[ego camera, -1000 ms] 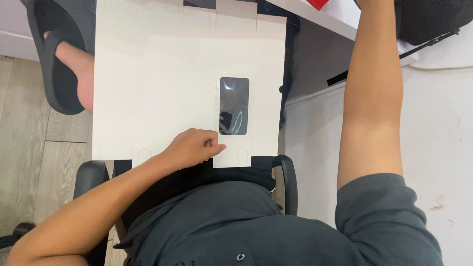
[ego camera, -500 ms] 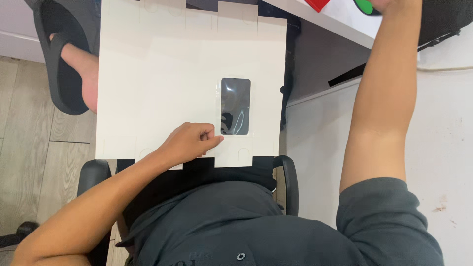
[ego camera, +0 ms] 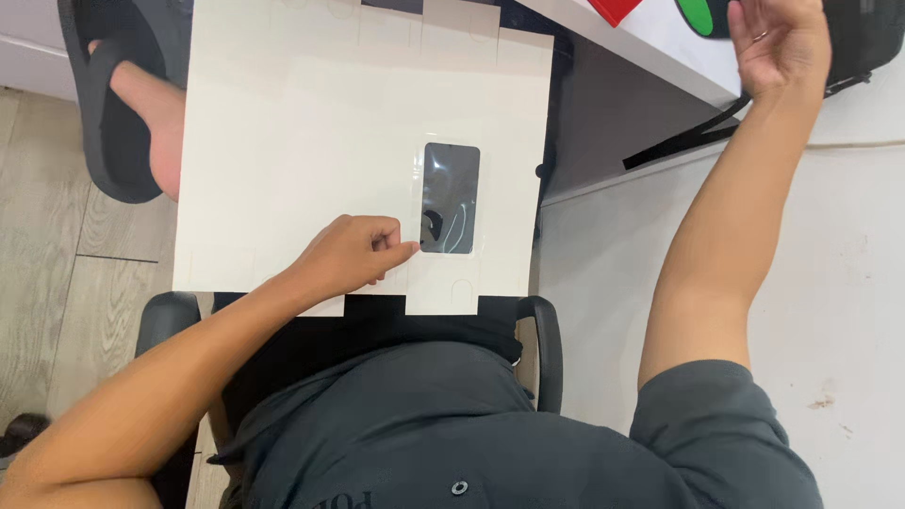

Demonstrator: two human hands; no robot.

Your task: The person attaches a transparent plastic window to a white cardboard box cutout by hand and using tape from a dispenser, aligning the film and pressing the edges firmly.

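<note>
A flat white die-cut cardboard sheet (ego camera: 302, 123) with a clear plastic window (ego camera: 450, 198) lies across my lap. My left hand (ego camera: 353, 253) rests on its near edge, with thumb and forefinger pinched on the card just left of the window. My right hand (ego camera: 781, 42) is raised at the top right, over the edge of a white tabletop (ego camera: 650, 47). Its fingers are loosely curled and nothing shows in them. It is next to a green round thing (ego camera: 702, 17), which is cut off by the frame.
A red object (ego camera: 615, 9) lies on the tabletop left of the green one. A black bag (ego camera: 863, 38) sits at the top right. I sit on a black armchair (ego camera: 542, 344). A foot in a black sandal (ego camera: 123, 113) rests on the wooden floor.
My right hand has come down into view at the top right, beside the green thing. My left hand has stayed pinched on the sheet's near edge.
</note>
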